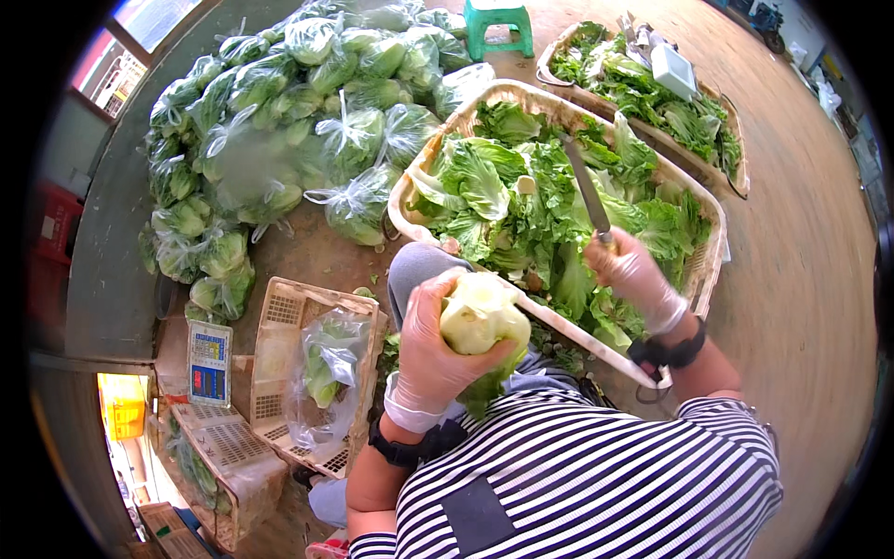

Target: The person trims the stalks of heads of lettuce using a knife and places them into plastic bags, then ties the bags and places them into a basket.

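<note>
In my gloved left hand (430, 349) is a head of leafy greens, probably lettuce (484, 317), its pale base turned up and its leaves hanging below. My gloved right hand (631, 270) grips the handle of a knife (585, 183), whose blade points up and away over the big crate. That large pale plastic crate (703, 303) lies just past my knees, heaped with loose green leaves (484, 182). The blade stands apart from the head in my left hand.
Bagged heads of greens (307, 84) are piled at the far left. A smaller crate (272, 349) with a plastic bag in it stands left of me, beside a scale display (209, 363). Behind the big crate are another leaf-filled crate (736, 154) and a green stool (498, 17).
</note>
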Action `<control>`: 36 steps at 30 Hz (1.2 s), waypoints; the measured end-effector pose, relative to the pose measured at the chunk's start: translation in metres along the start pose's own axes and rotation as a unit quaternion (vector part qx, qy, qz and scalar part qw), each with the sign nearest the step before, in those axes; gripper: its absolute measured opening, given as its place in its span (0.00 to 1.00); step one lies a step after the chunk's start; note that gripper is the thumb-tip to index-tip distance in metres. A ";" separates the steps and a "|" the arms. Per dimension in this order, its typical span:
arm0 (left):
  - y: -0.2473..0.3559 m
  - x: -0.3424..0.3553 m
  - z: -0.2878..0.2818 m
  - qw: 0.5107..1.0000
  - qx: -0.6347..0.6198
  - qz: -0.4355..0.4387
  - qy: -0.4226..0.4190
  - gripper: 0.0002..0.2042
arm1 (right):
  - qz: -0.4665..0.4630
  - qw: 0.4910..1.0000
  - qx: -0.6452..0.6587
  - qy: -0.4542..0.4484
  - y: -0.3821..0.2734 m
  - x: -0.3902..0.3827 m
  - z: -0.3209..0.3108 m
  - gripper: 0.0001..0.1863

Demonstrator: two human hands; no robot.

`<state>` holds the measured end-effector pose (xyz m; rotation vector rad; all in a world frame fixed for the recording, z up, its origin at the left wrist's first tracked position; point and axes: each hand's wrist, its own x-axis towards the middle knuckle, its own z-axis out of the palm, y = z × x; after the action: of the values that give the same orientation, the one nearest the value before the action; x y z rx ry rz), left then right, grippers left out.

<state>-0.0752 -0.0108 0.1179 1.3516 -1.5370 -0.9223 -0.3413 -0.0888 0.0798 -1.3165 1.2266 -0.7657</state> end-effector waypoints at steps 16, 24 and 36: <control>-0.083 -0.037 -0.043 0.920 0.349 0.085 0.159 0.57 | -0.101 0.956 0.251 -0.115 0.028 0.028 0.077 0.14; -0.107 -0.032 -0.037 0.897 -0.400 -0.102 0.156 0.56 | -0.132 0.970 0.192 -0.075 0.021 0.052 0.080 0.14; -0.123 -0.079 -0.068 0.805 -0.572 -0.025 0.153 0.36 | -0.048 0.955 0.278 -0.094 -0.031 0.056 0.134 0.11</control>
<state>0.0341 0.0519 0.0176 0.5716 -0.4498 -1.2680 -0.1945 -0.1082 0.0751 -0.9563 0.7212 -0.9472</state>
